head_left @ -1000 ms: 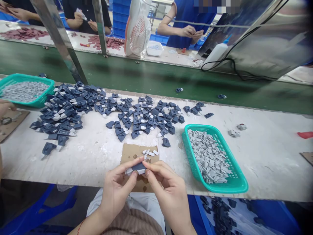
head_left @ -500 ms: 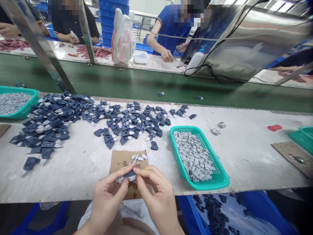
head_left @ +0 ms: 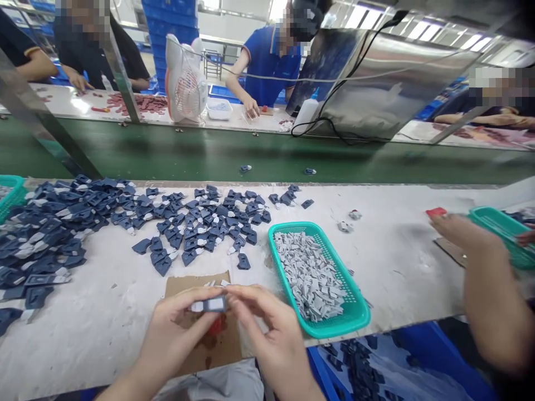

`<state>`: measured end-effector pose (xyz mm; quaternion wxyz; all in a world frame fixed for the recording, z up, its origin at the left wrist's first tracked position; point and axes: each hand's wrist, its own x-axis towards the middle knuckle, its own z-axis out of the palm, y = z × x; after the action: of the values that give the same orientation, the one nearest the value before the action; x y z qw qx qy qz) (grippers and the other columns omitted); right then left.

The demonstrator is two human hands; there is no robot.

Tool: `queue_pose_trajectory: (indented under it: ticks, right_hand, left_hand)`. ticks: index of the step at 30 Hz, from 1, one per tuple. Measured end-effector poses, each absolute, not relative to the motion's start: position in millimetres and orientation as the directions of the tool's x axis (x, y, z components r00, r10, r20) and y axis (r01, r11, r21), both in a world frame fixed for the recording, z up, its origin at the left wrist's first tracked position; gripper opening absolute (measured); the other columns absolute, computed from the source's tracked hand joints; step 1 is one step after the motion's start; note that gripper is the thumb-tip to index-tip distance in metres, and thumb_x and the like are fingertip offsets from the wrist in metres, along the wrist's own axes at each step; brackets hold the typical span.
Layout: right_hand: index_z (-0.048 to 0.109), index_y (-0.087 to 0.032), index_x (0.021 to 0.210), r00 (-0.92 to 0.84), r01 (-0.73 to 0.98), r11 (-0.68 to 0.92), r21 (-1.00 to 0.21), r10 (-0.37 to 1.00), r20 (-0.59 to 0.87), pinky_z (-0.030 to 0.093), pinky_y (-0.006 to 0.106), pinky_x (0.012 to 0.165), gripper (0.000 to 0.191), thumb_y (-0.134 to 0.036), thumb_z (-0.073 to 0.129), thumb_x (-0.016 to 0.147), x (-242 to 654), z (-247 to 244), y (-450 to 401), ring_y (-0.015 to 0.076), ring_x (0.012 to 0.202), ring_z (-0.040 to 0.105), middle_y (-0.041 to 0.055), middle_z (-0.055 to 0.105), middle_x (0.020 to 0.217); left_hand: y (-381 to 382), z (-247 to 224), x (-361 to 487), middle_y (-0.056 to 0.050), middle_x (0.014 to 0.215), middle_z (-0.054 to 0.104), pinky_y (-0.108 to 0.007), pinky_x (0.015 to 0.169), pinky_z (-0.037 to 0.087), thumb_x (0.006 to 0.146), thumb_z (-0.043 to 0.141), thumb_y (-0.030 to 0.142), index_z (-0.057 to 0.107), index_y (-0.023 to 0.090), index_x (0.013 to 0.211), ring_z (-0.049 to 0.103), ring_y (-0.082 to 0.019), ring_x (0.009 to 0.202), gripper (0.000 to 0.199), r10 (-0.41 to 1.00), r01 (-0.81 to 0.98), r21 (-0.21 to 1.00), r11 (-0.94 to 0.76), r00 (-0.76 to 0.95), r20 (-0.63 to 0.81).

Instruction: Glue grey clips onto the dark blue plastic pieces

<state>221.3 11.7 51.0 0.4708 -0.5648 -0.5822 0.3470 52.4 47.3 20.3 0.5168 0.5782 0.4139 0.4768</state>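
Note:
Over a brown cardboard piece, my left hand pinches a small navy plastic part between thumb and fingers. The part has a pale grey end and a white patch on the side facing me. My right hand has its fingertips closed at the part's right end; whether a small piece is between them is hidden. Just below the part, a red thing shows on the cardboard. A few small white pieces lie behind my fingers, partly covered.
A green basket of small grey pieces stands to my right. Many navy parts are heaped left and behind. A co-worker's arm reaches in at the right, by a red item. A green belt runs beyond the table.
The view has swung right, with things shifting left in it. The part has been turned, showing its white patch. The red thing has come into view, and a co-worker's arm has entered at the right.

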Motion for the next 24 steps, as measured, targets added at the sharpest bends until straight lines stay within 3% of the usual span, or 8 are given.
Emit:
queue_pose_trajectory:
  ticks: [4,6,8,11,13,19,24]
  right_hand:
    - [0.073,-0.022,0.105,0.156,0.733,0.087,-0.675,0.944,0.291,0.056,0.039,0.087,0.021,-0.023,0.054,0.096,300,55,39,0.0261,0.098,0.071,0.0083,0.076,0.106]
    - [0.071,-0.017,0.110,0.039,0.901,0.053,-0.431,0.978,0.203,0.054,0.050,0.090,0.029,-0.019,0.045,0.097,340,51,55,0.0326,0.105,0.068,0.0140,0.074,0.109]
    - [0.073,-0.017,0.103,-0.044,0.924,0.080,-0.374,0.993,0.105,0.055,0.053,0.089,0.028,-0.013,0.049,0.091,370,45,68,0.0353,0.103,0.069,0.0143,0.076,0.105]
    - [0.074,-0.019,0.102,-0.152,0.921,0.143,-0.363,0.988,0.004,0.057,0.049,0.089,0.028,-0.009,0.053,0.086,391,39,78,0.0323,0.102,0.070,0.0111,0.077,0.105]
    - [0.074,-0.018,0.102,-0.188,0.921,0.166,-0.352,0.982,-0.030,0.058,0.048,0.090,0.027,-0.010,0.053,0.087,396,37,81,0.0316,0.102,0.071,0.0120,0.077,0.106]
    - [0.072,-0.017,0.099,-0.201,0.928,0.179,-0.326,0.979,-0.034,0.059,0.049,0.087,0.027,-0.015,0.046,0.094,402,28,81,0.0318,0.098,0.072,0.0144,0.076,0.104]
    - [0.070,-0.018,0.100,-0.105,0.903,0.122,-0.413,0.992,0.063,0.060,0.043,0.083,0.030,-0.021,0.041,0.097,408,19,80,0.0283,0.096,0.073,0.0125,0.076,0.101]
  left_hand:
    - [99,33,41,-0.008,0.092,0.081,-0.023,0.050,0.061,0.077,0.078,0.029,0.081,0.021,0.098,0.077,-0.021,0.064,0.022,0.968,0.126,0.982,-0.143,0.225,0.112]
    - [137,41,34,-0.006,0.077,0.080,-0.023,0.041,0.054,0.074,0.080,0.038,0.081,0.019,0.098,0.071,-0.020,0.052,0.031,0.978,0.286,0.946,-0.153,0.183,0.103]
    - [180,48,28,-0.004,0.069,0.077,-0.024,0.042,0.050,0.074,0.079,0.039,0.080,0.018,0.098,0.068,-0.020,0.051,0.032,0.990,0.490,0.861,-0.136,0.100,0.099]
    - [250,55,24,-0.005,0.078,0.078,-0.028,0.061,0.053,0.078,0.075,0.034,0.079,0.017,0.097,0.071,-0.024,0.072,0.026,0.993,0.729,0.675,-0.113,0.058,0.103]
    - [294,55,25,-0.006,0.084,0.078,-0.029,0.073,0.053,0.079,0.073,0.027,0.077,0.014,0.096,0.071,-0.025,0.085,0.021,0.993,0.771,0.628,-0.102,0.042,0.110]
    - [383,34,28,-0.002,0.085,0.073,-0.034,0.081,0.054,0.092,0.064,0.025,0.070,0.010,0.093,0.069,-0.019,0.085,0.016,0.996,0.835,0.545,-0.074,0.032,0.086]
    - [417,23,46,-0.010,0.121,0.066,-0.050,0.099,0.049,0.092,0.066,0.029,0.067,0.013,0.106,0.062,-0.025,0.113,0.021,0.989,0.890,0.442,-0.109,0.053,0.139]
